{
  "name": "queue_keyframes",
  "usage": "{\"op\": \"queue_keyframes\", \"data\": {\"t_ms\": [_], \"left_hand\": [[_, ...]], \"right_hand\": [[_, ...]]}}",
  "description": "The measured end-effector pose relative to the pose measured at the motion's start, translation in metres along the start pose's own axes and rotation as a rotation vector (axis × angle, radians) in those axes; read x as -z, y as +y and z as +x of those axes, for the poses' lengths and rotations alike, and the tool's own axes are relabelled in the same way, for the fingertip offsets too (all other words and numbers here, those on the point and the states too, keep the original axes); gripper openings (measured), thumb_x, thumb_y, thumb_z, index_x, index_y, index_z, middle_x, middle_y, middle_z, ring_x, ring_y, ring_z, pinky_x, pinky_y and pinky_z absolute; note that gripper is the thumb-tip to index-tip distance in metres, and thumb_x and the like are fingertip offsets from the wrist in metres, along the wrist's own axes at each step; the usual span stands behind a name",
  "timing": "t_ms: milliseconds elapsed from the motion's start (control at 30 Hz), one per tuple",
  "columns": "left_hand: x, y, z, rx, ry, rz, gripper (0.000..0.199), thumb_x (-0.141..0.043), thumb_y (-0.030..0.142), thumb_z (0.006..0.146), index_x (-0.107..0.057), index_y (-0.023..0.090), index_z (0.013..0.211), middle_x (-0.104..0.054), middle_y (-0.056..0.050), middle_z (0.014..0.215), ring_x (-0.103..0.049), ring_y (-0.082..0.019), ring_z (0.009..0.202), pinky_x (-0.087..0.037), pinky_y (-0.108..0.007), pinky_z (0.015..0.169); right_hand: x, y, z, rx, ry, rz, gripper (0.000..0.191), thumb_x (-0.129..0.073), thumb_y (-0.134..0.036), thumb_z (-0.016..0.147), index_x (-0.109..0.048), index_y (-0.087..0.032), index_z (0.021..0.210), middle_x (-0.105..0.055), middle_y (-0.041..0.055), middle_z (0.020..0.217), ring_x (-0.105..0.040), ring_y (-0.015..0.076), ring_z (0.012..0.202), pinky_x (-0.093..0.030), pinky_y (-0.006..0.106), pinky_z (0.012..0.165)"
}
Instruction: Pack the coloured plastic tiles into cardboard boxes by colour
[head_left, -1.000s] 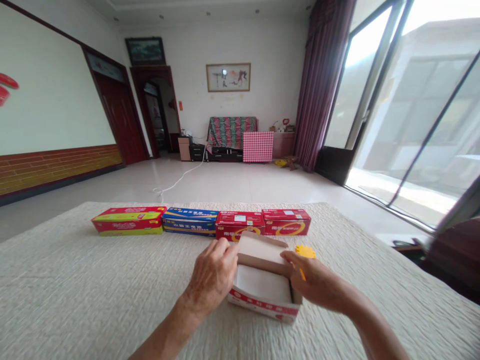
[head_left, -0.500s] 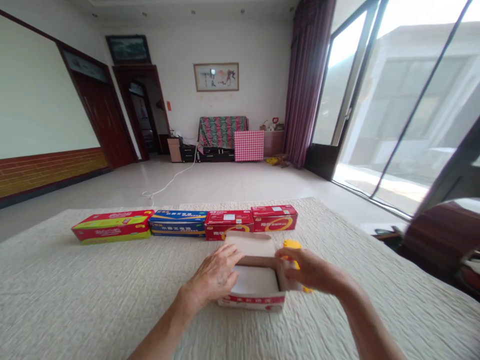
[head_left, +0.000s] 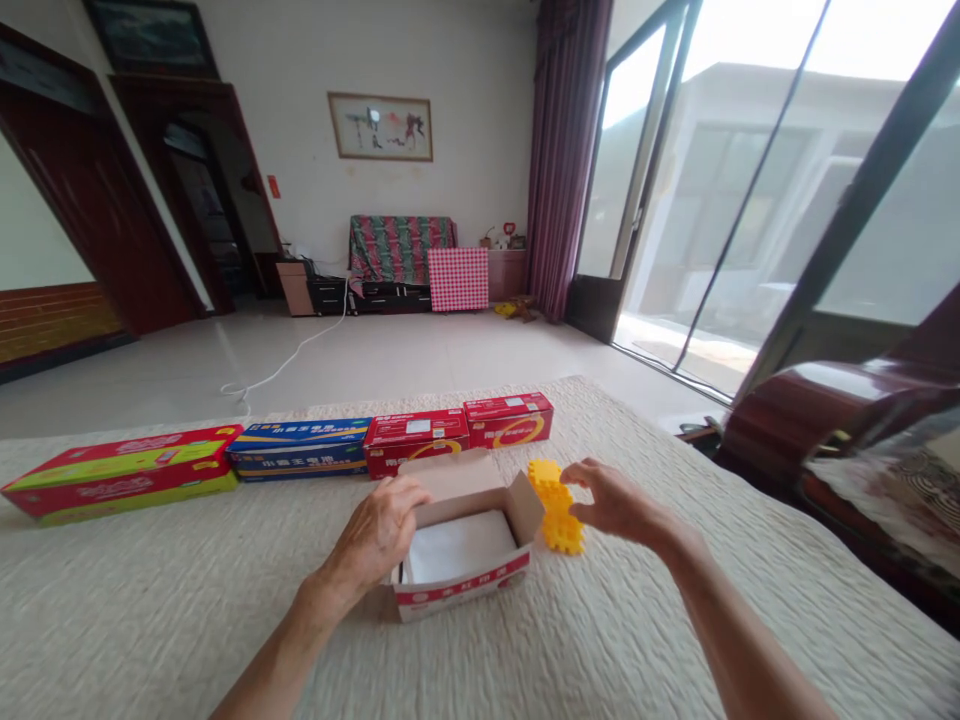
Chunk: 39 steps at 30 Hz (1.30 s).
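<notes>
Cardboard box (head_left: 461, 545) first: it sits open on the cream bedspread (head_left: 150, 620), just in front of the person, lid flap tipped back toward the row of packets behind it. It looks light and thin-walled, the sort of carton that dents if squeezed, so I judge it best steadied by a side wall or by the rim rather than by the loose flaps. Its inside is plain white and seems to hold nothing but a pale liner; the front carries a red band with lettering too small for me to read.

At the near-left corner of the rim rests the left hand (head_left: 377, 535), fingers curled over the edge into the box, pressing it down rather than lifting it. The right hand (head_left: 611, 500) is loosely open, fingertips at the yellow toy pieces (head_left: 559, 505) lying just beside the right flap; whether it is pinching them or only touching them I cannot tell. Those pieces look like stiff moulded plastic with toothed edges, light, not fragile, and easy to take by the rim.

Behind the box, four packets stand in a line: a long red and green packet (head_left: 120, 480), a blue packet (head_left: 298, 452), and two red packets (head_left: 416, 432) (head_left: 510, 418). They lie near it, not touching.
</notes>
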<state>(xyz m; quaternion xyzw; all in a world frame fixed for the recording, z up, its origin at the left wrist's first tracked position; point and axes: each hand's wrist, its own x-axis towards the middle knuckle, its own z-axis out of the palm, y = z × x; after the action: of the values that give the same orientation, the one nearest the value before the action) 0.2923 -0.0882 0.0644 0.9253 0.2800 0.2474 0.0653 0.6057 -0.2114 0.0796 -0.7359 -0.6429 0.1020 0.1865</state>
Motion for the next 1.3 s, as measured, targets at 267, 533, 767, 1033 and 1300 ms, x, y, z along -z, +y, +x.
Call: {"op": "queue_keyframes", "data": {"t_ms": [267,533,767,1033,1300], "left_hand": [[0.001,-0.002,0.0,-0.048,0.031,0.003,0.037,-0.04,0.0,0.078,-0.069,0.018,0.093,-0.068,-0.007,0.095,-0.059,-0.02,0.089,-0.046,-0.035,0.085],[0.004,-0.004,0.001,-0.049,0.03,-0.017,0.04,-0.041,-0.001,0.077,-0.071,0.019,0.095,-0.069,-0.006,0.097,-0.06,-0.02,0.092,-0.047,-0.034,0.085],[0.01,-0.018,0.0,-0.044,0.054,-0.128,0.035,-0.047,0.005,0.074,-0.072,0.022,0.091,-0.07,-0.003,0.104,-0.061,-0.019,0.098,-0.047,-0.034,0.091],[-0.008,-0.028,-0.007,0.062,0.081,-0.534,0.031,-0.05,0.013,0.073,-0.071,0.018,0.096,-0.067,-0.008,0.115,-0.059,-0.021,0.11,-0.042,-0.039,0.101],[-0.028,-0.025,-0.016,0.276,0.247,-0.759,0.033,-0.043,0.025,0.083,-0.07,0.016,0.098,-0.068,-0.008,0.115,-0.058,-0.022,0.113,-0.039,-0.04,0.104]], "right_hand": [[-0.062,-0.035,-0.03,-0.171,0.356,-0.237,0.052,-0.054,-0.043,0.079,-0.044,-0.014,0.121,-0.052,0.0131,0.102,-0.053,0.0277,0.09,-0.045,0.038,0.07],[-0.071,-0.029,-0.032,-0.24,0.293,-0.245,0.037,-0.053,-0.036,0.081,-0.047,-0.013,0.11,-0.052,0.0118,0.097,-0.054,0.0245,0.084,-0.043,0.035,0.069],[-0.057,-0.024,-0.036,-0.21,0.259,-0.204,0.041,-0.053,-0.03,0.078,-0.047,-0.014,0.115,-0.056,0.0126,0.1,-0.058,0.0248,0.088,-0.044,0.037,0.076],[-0.021,-0.037,-0.042,-0.101,0.342,-0.086,0.035,-0.05,-0.037,0.081,-0.049,-0.019,0.112,-0.057,0.013,0.113,-0.061,0.025,0.09,-0.046,0.039,0.078],[-0.008,-0.127,-0.031,0.243,0.334,0.081,0.035,-0.057,-0.037,0.079,-0.052,-0.023,0.111,-0.058,0.01,0.117,-0.059,0.0242,0.094,-0.047,0.039,0.08]]}}
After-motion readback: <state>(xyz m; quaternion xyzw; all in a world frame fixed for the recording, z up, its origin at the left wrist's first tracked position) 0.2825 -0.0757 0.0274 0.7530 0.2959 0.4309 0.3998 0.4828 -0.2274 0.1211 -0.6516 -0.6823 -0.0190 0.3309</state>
